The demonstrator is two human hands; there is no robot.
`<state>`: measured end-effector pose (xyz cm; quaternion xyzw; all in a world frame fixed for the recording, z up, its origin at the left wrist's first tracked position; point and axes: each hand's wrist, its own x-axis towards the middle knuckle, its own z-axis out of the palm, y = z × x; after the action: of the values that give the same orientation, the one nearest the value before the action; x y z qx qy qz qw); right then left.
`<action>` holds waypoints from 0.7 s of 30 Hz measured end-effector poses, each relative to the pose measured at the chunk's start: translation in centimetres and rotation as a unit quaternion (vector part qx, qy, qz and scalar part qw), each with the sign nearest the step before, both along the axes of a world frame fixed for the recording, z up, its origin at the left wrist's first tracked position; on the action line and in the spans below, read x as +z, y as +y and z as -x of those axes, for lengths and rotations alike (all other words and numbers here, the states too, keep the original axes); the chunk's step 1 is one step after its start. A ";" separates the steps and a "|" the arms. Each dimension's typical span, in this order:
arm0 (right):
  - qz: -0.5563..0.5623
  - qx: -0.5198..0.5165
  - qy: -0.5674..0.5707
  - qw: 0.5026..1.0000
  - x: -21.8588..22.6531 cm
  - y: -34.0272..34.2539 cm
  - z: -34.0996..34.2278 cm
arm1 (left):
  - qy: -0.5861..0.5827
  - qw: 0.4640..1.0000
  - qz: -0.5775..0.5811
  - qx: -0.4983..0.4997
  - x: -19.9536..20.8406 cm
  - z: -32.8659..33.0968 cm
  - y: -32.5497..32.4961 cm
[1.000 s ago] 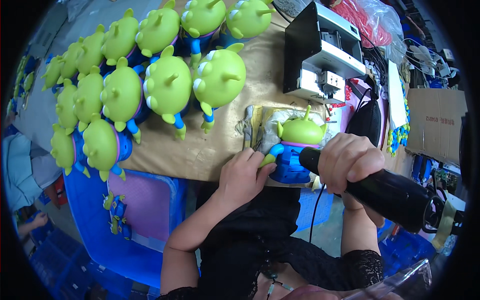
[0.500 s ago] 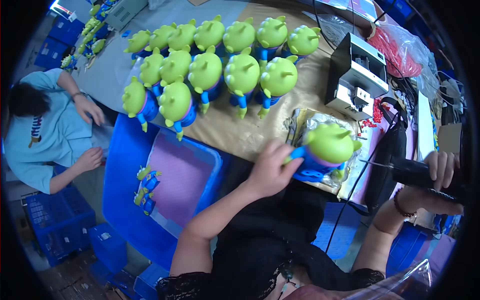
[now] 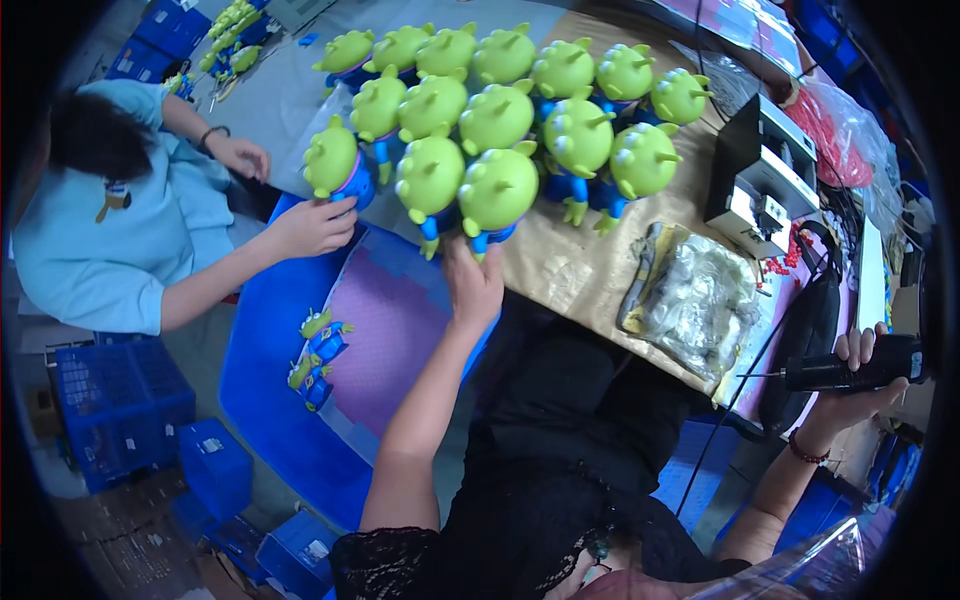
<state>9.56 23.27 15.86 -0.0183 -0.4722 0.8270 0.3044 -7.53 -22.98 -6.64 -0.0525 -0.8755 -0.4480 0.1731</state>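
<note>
Left grip [image 3: 472, 285] touches, perhaps holds, a green-headed figure [image 3: 497, 192]; right grip [image 3: 848, 404] clasps a black screwdriver [image 3: 828, 374].

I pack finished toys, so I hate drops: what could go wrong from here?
The green-headed toy figure at the left hand is close to others near the table edge; a bump might topple one toward the blue bin. The co-worker's hand also grips an outer figure, so the group might get jostled. The right hand holds an electric screwdriver, its bit exposed; it might scratch something.
</note>
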 end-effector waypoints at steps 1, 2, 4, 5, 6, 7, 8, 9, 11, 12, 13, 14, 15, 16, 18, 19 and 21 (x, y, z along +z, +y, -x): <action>-0.006 0.010 -0.007 1.000 -0.2 -0.3 0.1 | -0.009 0.999 -0.039 -0.029 0.9 -0.7 -0.9; -0.010 0.012 -0.015 1.000 -0.3 -0.2 0.1 | 0.013 0.998 -0.034 -0.045 1.1 -1.6 -2.9; -0.018 0.018 -0.029 0.999 -0.4 -0.1 0.1 | 0.059 0.995 -0.024 -0.073 1.5 -3.5 -7.1; -0.023 0.006 -0.040 0.999 -0.4 -0.2 0.1 | 0.052 0.998 -0.009 -0.035 0.2 -4.5 -10.0; -0.027 -0.006 -0.051 0.998 -0.4 -0.2 0.1 | 0.042 0.999 0.007 0.001 -1.1 -5.4 -13.0; -0.026 -0.020 -0.065 0.997 -0.3 -0.4 0.4 | 0.015 0.996 0.047 0.071 -4.3 -6.2 -17.1; -0.034 -0.031 -0.080 0.996 -0.2 -0.7 0.6 | -0.020 0.987 0.081 0.135 -7.9 -6.9 -21.0; -0.037 -0.038 -0.096 0.994 -0.6 -0.7 1.0 | -0.046 0.972 0.123 0.194 -12.2 -7.5 -25.9; -0.044 -0.053 -0.125 0.990 -2.1 0.9 2.7 | -0.119 0.925 0.224 0.282 -19.4 -8.3 -35.6; -0.040 -0.069 -0.137 0.987 -3.3 2.4 3.1 | -0.159 0.891 0.286 0.314 -21.7 -8.8 -40.6; -0.058 -0.106 -0.151 0.981 -2.7 3.5 2.1 | -0.268 0.865 0.296 0.303 -23.6 -7.8 -42.0; -0.059 -0.135 -0.166 0.975 -2.3 4.2 1.5 | -0.375 0.823 0.318 0.285 -24.3 -7.1 -43.9; -0.058 -0.164 -0.181 0.968 -1.4 4.0 1.1 | -0.475 0.774 0.340 0.246 -25.3 -6.2 -45.1; -0.050 -0.174 -0.186 0.966 -1.1 3.3 2.4 | -0.530 0.731 0.364 0.231 -25.7 -7.0 -47.1; -0.047 -0.216 -0.198 0.955 0.2 1.4 2.5 | -0.555 0.715 0.369 0.213 -27.8 -6.2 -46.8; -0.042 -0.232 -0.200 0.951 0.7 0.4 2.6 | -0.550 0.722 0.362 0.213 -28.5 -5.8 -46.3; -0.034 -0.250 -0.196 0.948 1.6 -1.5 2.9 | -0.526 0.750 0.327 0.231 -29.0 -5.8 -45.3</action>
<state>6.61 21.74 17.46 -0.2869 -0.5307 0.6881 0.4033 -1.71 -68.27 -35.63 0.3421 -0.9066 -0.0376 -0.2440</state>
